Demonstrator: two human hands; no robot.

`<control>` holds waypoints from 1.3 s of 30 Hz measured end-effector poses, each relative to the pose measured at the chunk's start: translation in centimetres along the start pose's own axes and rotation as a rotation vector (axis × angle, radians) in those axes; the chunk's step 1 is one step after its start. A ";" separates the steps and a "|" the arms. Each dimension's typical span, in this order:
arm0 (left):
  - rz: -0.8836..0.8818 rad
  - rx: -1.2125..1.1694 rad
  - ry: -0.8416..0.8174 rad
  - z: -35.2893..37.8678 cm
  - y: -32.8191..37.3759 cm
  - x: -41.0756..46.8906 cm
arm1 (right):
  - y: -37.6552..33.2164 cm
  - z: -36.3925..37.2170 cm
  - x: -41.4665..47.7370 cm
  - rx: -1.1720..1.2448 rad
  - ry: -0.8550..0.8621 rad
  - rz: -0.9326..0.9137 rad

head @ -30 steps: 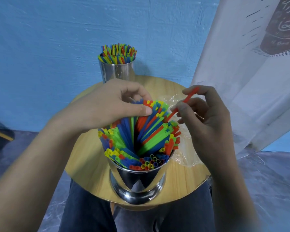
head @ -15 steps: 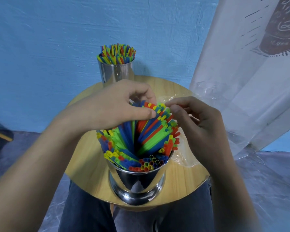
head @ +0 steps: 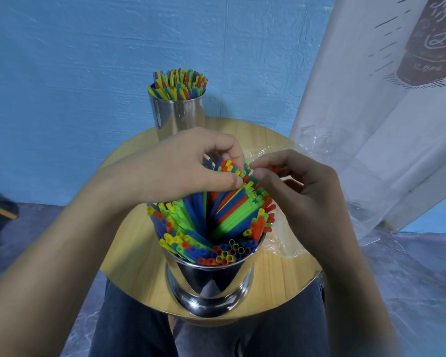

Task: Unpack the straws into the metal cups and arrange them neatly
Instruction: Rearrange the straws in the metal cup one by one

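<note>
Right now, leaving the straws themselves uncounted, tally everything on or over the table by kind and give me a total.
Metal cups: 2, the near cup and the far cup
Hands: 2, the left hand and the right hand, both at the straws in the near cup
Clear plastic wrapper: 1
Total: 5

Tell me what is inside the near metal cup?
The near cup is packed with coloured straws, red, blue, green and yellow, fanned outward. The left hand and right hand pinch the far tips and cover them. The straws hide the cup's bottom.
</note>
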State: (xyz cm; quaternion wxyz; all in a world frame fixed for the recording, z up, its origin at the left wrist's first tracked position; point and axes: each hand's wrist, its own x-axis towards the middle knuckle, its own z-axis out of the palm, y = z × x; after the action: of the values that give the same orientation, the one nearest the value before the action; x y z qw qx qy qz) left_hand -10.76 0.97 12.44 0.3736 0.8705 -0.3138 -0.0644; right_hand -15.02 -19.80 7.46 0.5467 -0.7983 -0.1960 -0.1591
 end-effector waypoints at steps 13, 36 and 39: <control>0.086 -0.005 0.092 0.3 0.4 -0.4 | -0.2 0.2 -0.2 0.019 -0.006 0.002; -0.020 -0.270 0.244 -0.2 0.5 -0.9 | 0.0 0.1 -0.7 -0.011 0.010 0.025; 0.041 -0.371 0.358 -0.5 0.5 -0.7 | 0.0 0.1 -0.8 -0.018 0.023 0.041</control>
State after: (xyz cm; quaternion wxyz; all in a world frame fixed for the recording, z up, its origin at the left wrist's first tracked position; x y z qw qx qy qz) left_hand -11.43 1.44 13.07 0.5779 0.7780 -0.2428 0.0419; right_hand -15.69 -19.78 7.06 0.5450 -0.8051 -0.1720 -0.1586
